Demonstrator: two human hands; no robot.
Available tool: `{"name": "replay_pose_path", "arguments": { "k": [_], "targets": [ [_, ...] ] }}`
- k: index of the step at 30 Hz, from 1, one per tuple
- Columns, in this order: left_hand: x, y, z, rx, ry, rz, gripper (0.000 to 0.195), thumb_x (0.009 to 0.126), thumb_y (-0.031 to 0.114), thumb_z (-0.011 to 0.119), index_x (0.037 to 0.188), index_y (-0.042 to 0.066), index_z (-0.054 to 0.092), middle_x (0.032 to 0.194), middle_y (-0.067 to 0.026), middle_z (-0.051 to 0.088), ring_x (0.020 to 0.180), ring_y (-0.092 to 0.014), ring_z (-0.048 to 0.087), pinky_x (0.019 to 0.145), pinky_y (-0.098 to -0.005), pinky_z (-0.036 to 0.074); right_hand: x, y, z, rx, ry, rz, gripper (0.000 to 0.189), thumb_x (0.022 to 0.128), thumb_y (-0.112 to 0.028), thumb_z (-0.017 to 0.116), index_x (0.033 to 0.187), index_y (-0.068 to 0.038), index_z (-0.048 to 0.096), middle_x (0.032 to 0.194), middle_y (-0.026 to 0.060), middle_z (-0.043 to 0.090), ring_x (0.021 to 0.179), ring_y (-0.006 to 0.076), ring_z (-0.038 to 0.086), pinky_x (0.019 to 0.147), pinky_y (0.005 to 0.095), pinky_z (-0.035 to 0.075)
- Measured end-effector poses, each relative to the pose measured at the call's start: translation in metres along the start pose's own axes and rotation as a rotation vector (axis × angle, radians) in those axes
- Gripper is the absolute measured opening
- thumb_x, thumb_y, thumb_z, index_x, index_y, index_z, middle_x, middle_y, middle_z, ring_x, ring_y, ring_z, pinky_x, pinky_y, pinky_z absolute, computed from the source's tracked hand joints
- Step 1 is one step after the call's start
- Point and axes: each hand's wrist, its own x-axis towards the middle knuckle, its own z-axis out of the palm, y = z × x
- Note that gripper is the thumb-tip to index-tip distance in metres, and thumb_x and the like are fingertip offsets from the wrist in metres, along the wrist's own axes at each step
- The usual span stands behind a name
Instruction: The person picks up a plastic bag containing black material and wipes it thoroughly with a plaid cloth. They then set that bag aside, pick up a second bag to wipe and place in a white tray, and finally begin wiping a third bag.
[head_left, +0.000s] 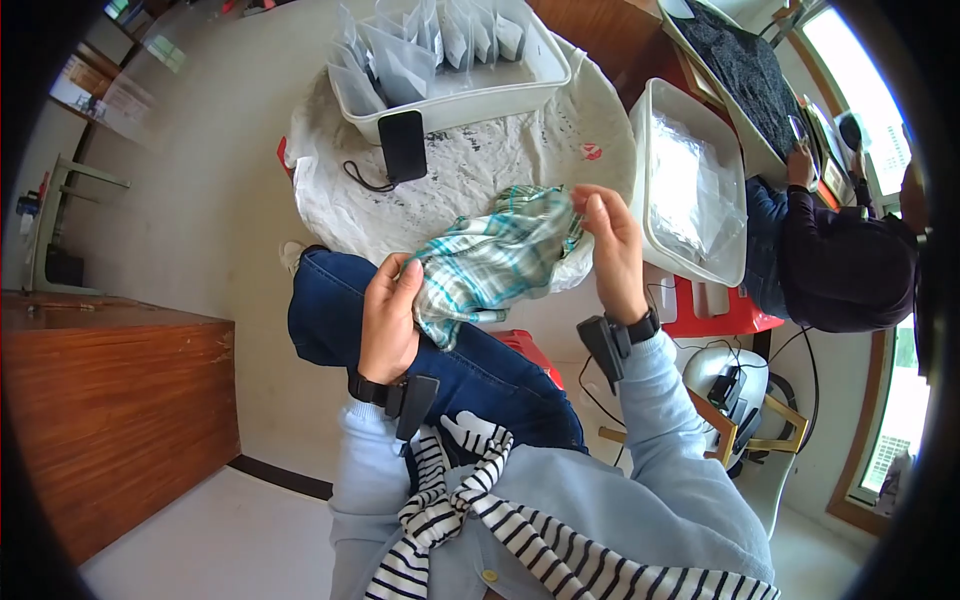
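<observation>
A green, white and turquoise plaid cloth (487, 259) is spread loosely between my hands above my lap and the near edge of a cloth-covered round table (487, 157). My left hand (391, 319) pinches its left end between thumb and fingers. At the cloth's upper right edge is my right hand (613, 247), its fingers bent; whether they grip the fabric cannot be told, as that part is blurred. The cloth is crumpled, with its far part lying on the table cover. A black phone (403, 146) with a wrist strap lies on the table beyond it.
A white plastic bin (457, 101) holding upright clear bags stands on the table's far side. Another white bin (649, 187) with flat clear bags is at the right, above a red stool (712, 307). Another person (847, 262) works far right. A wooden cabinet (120, 405) stands left.
</observation>
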Motion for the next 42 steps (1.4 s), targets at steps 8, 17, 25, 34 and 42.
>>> {"name": "replay_pose_path", "arguments": {
  "k": [8,17,25,34,42],
  "targets": [
    [-0.004,0.017,-0.006,-0.442,0.21,-0.103,0.023,0.097,0.021,0.042,0.108,0.003,0.051,0.109,-0.0095,0.057,0.102,-0.019,0.056,0.09,-0.034,0.045,-0.061,0.011,0.048,-0.272,-0.462,-0.24,0.039,0.079,-0.004,0.065,0.115,-0.004,0.047,0.103,0.0074,0.055,0.096,0.0145,0.054,0.082,0.0286,0.046],
    [-0.016,0.026,0.021,-0.17,0.214,0.112,0.032,0.093,0.013,0.047,0.123,0.004,0.045,0.114,-0.0089,0.055,0.105,-0.022,0.055,0.094,-0.0385,0.042,-0.03,0.011,0.08,0.066,-0.53,0.348,0.021,0.086,-0.003,0.056,0.107,-0.005,0.053,0.094,0.0027,0.056,0.084,0.0098,0.054,0.078,0.0249,0.045],
    [-0.023,0.001,0.019,0.449,0.013,0.174,0.038,0.087,0.013,0.053,0.123,0.003,0.048,0.116,-0.0116,0.056,0.103,-0.022,0.056,0.093,-0.0358,0.043,-0.023,-0.093,0.061,0.444,-0.761,-0.012,0.008,0.089,-0.011,0.058,0.09,-0.003,0.057,0.083,-0.001,0.055,0.074,0.005,0.051,0.064,0.0213,0.043],
    [-0.057,0.094,0.016,0.833,-0.602,-0.367,0.027,0.085,0.021,0.06,0.102,0.0,0.058,0.095,-0.0093,0.066,0.087,-0.025,0.063,0.074,-0.0378,0.048,0.002,-0.063,0.01,-0.704,-0.553,-0.654,0.03,0.083,-0.019,0.066,0.064,-0.001,0.052,0.054,0.0056,0.044,0.05,0.0174,0.049,0.049,0.0288,0.038],
    [-0.078,0.091,0.07,1.503,-0.309,0.532,0.024,0.07,0.018,0.071,0.084,0.006,0.056,0.074,-0.01,0.058,0.063,-0.031,0.055,0.055,-0.0375,0.043,0.0,-0.128,-0.008,-0.642,-0.312,-1.138,0.05,0.085,-0.041,0.058,0.056,-0.005,0.04,0.051,0.0056,0.037,0.042,0.0199,0.04,0.044,0.0308,0.031]
  ]
}}
